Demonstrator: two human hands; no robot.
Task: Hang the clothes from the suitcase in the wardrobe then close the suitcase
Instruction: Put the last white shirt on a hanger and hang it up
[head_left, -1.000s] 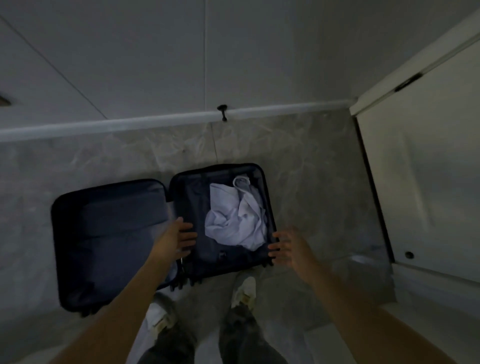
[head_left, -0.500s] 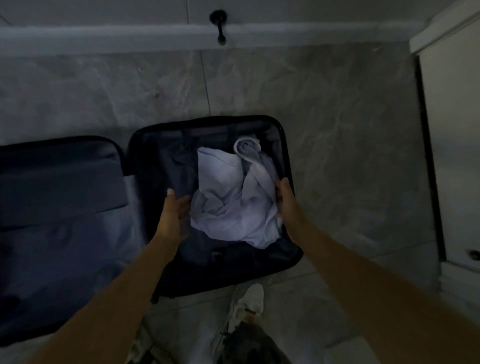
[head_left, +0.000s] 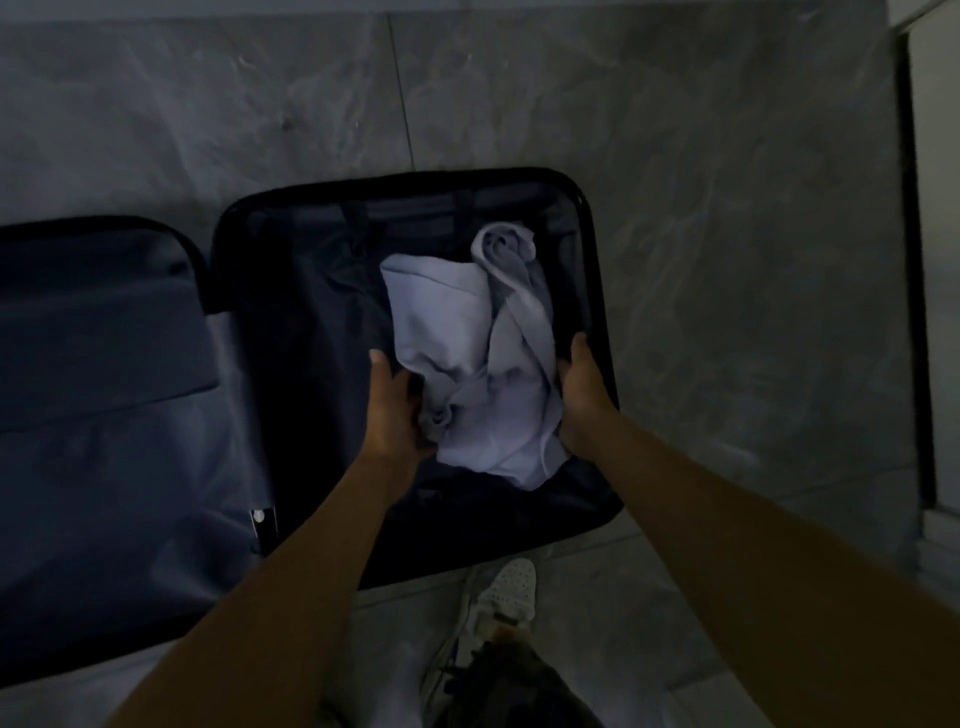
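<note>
Dim, bluish, soft low-light view with murky shadow inside the suitcase (head_left: 291, 364) and wide-angle bending at edges.

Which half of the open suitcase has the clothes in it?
The right half, where the left hand and right hand grip a pale crumpled garment. The left half shows only flat dark lining.

The crumpled cloth garment (head_left: 457, 332) I grip is pale lavender. The open fabric-lined suitcase (head_left: 311, 338) is dark navy inside, black along its rim. The stone floor tiles (head_left: 727, 208) are grey with lighter marbled veins. My perforated sneaker (head_left: 511, 587) is white.
</note>
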